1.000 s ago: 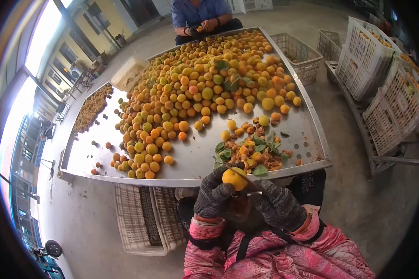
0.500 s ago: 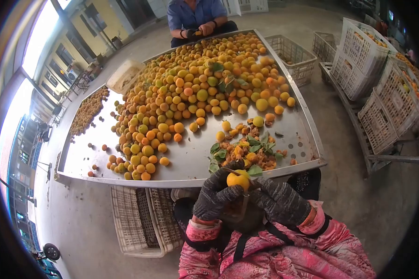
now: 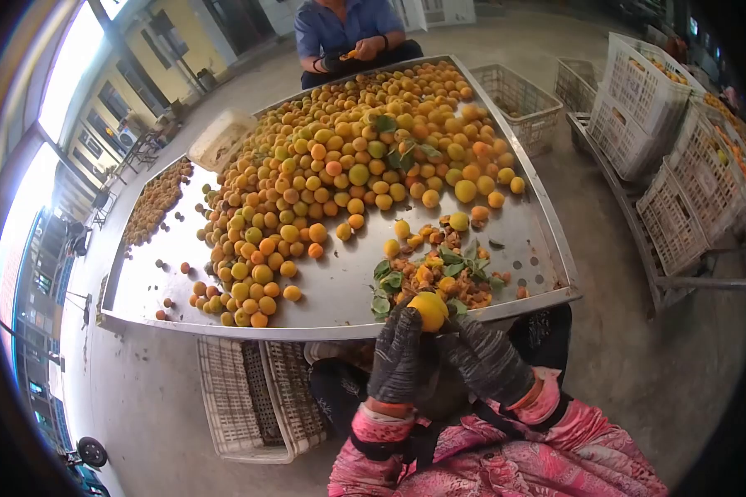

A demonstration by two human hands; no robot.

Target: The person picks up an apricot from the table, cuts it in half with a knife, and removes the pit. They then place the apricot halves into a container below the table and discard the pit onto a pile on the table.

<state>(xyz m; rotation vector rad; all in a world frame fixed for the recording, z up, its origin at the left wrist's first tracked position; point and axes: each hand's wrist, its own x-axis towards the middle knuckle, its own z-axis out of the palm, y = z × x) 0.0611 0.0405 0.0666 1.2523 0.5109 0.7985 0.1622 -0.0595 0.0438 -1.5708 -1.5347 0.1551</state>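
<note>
A yellow apricot (image 3: 428,311) is held at the near edge of the metal table (image 3: 340,330). My left hand (image 3: 395,354), in a dark grey glove, has its fingers closed on the fruit from the left. My right hand (image 3: 489,358), gloved the same way, is against the fruit's lower right side; its fingertips are partly hidden, and whether they grip anything is unclear. Just beyond the hands lies a heap of split fruit pieces (image 3: 471,291) with green leaves (image 3: 453,263). A large pile of whole apricots (image 3: 323,174) spreads over the table.
Across the table sits a person in a blue shirt (image 3: 327,29), hands near the far edge. Plastic crates (image 3: 286,398) stand below the near edge. More crates (image 3: 638,99) are stacked on a cart at right. A pale tub (image 3: 222,141) rests at the table's left edge.
Both my hands have moved slightly up, toward the table, with the apricot. My left hand's fingers now point more upward. The person opposite has shifted their hands a little.
</note>
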